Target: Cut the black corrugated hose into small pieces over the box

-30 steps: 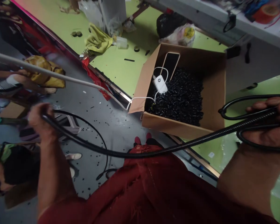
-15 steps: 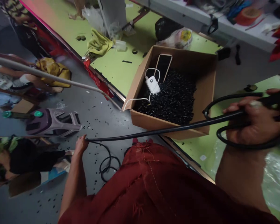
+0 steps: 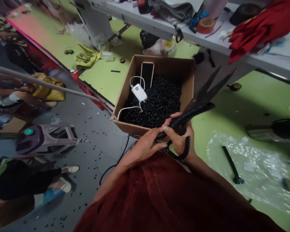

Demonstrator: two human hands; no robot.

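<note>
My left hand (image 3: 147,143) and my right hand (image 3: 180,137) are together at the near edge of a cardboard box (image 3: 135,127). Closed in my right hand is a pair of scissors (image 3: 214,86), black handle loops below, parted blades blurred and pointing up to the right. A bundle of black tubing (image 3: 194,114) passes across both hands, and my left fingers close on it. More black tubing (image 3: 120,158) trails toward the floor at left. Inside the box lie many short black pieces (image 3: 164,100), a phone (image 3: 147,74) and a white power bank (image 3: 138,91) with a cable.
A white workbench (image 3: 222,42) runs along the top, bearing orange tape (image 3: 205,25) and a red cloth (image 3: 261,29). Clear plastic (image 3: 256,170) lies on the green surface at right. A purple-grey stool (image 3: 48,138) and other people are on the left.
My right hand has come in from the far right, and my left hand from the left, meeting before the box. The tubing stretched between them is now bunched. Scissor blades show now.
</note>
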